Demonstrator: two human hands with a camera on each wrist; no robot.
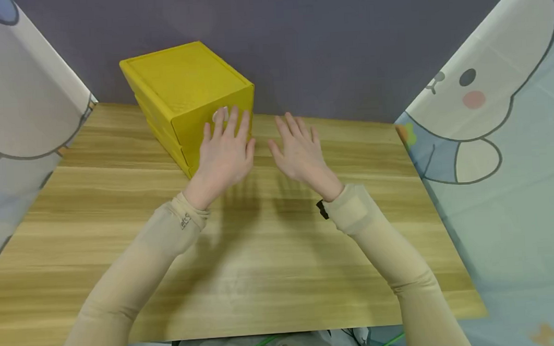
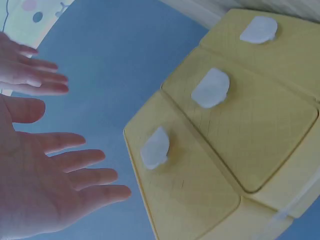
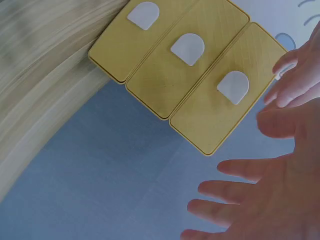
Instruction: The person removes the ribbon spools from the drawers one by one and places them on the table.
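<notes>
Near edge: two forearms in beige sleeves reach over the wooden table (image 1: 273, 277). Mid-table: the left hand (image 1: 222, 152) and right hand (image 1: 301, 153) are both released, fingers straight and spread, holding nothing. The left hand hovers in front of the yellow three-drawer box (image 1: 191, 101), its fingertips over the top drawer's white handle (image 1: 219, 114); whether they touch it cannot be told. The right hand hangs just right of the box, apart from it. Far left of the table, against the grey backdrop, the box stands angled, its drawer fronts turned toward the person.

In the wrist views all three drawers (image 3: 172, 67) sit flush and closed, each with a white half-round handle (image 3: 188, 48).

Advised technique: hook the fingertips behind one handle and pull straight along the drawer's axis, the free hand steadying the box.

Hidden: the drawers' contents, and in the head view the two lower handles.
</notes>
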